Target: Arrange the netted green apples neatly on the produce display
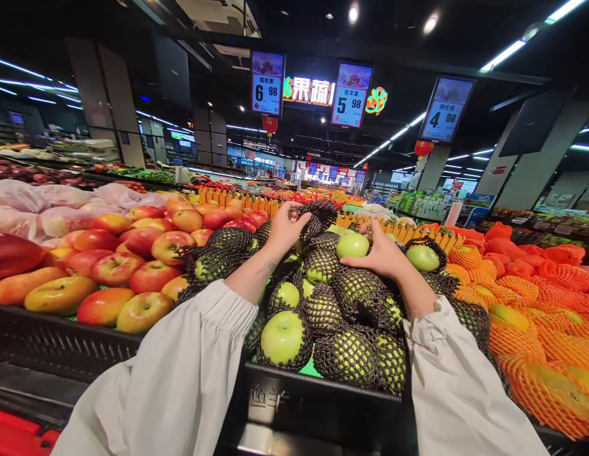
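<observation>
The left sleeve is loose, creased, off-white fabric, ruched at the left cuff; just beyond that cuff the left forearm bears a faint dark marking; well right of the cuff, the right sleeve matches, edge gathered

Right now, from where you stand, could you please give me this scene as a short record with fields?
Left hand: holding a black net, contents unclear
Right hand: holding a green apple
Below: netted apples in a black tray
Left side: reddish apples
Right side: fruit in orange nets
Overhead: three large price signs
</observation>
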The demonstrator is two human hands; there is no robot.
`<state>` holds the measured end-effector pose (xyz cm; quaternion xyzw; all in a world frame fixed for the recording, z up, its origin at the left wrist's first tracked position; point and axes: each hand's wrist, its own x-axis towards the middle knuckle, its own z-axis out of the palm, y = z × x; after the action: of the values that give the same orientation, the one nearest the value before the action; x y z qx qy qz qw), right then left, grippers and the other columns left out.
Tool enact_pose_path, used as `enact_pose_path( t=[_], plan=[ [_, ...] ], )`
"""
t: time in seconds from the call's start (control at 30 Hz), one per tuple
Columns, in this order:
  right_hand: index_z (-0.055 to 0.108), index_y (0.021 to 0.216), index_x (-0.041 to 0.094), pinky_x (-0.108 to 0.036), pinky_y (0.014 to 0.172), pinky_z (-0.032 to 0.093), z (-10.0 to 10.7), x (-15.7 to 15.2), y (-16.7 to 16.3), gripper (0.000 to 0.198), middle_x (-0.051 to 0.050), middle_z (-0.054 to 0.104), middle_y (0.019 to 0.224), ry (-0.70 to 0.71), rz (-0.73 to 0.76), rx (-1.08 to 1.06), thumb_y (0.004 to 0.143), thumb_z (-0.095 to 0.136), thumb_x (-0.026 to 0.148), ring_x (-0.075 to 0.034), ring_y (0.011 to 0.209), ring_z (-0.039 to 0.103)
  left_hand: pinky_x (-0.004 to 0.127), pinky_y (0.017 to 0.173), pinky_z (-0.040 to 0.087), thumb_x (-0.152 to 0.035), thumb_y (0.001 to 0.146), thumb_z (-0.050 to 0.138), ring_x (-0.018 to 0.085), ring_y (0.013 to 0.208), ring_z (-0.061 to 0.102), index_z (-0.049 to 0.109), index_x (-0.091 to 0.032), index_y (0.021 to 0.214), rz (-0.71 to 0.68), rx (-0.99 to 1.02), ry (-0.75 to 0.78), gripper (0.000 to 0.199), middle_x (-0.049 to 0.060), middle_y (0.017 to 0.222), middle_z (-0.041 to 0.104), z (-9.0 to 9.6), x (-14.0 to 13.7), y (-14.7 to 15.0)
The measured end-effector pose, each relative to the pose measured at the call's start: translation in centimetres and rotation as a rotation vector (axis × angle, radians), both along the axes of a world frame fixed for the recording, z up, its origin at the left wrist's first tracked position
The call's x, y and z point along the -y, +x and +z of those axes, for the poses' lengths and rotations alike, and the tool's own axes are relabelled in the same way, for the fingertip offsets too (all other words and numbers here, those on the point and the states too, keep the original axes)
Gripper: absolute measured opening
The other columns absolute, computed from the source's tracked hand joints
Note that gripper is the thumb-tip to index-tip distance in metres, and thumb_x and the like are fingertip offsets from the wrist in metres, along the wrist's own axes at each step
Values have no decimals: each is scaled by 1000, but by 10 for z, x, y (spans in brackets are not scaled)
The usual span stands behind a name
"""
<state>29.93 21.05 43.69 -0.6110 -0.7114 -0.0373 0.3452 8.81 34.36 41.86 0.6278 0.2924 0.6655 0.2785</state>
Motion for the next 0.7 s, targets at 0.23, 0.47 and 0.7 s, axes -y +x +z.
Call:
enact_pose_path(
  t=[0.23,0.47,0.7],
  plan=[
    [60,115,23,-41,80,50,-2,-5,0,59,-7,69,105,209,17,-122,63,77,44,-24,84,64,27,80,44,-17,76,69,14,77,56,57,-16,87,-37,47,-67,17,2,85,61,0,0,1],
    [54,112,21,-42,81,51,-6,-10,1,64,-8,68,106,18,129,-93,61,80,49,-25,87,64,26,80,49,-26,89,62,15,91,61,56,-18,101,-56,241,-37,15,5,98,66,11,6,-4],
    [64,119,19,-44,94,51,-10,-15,0,59,-9,69,115,151,285,-59,65,81,36,-28,103,66,30,71,54,-45,88,64,18,89,67,57,-22,111,-733,203,-110,33,7,108,69,16,45,10]
  ],
)
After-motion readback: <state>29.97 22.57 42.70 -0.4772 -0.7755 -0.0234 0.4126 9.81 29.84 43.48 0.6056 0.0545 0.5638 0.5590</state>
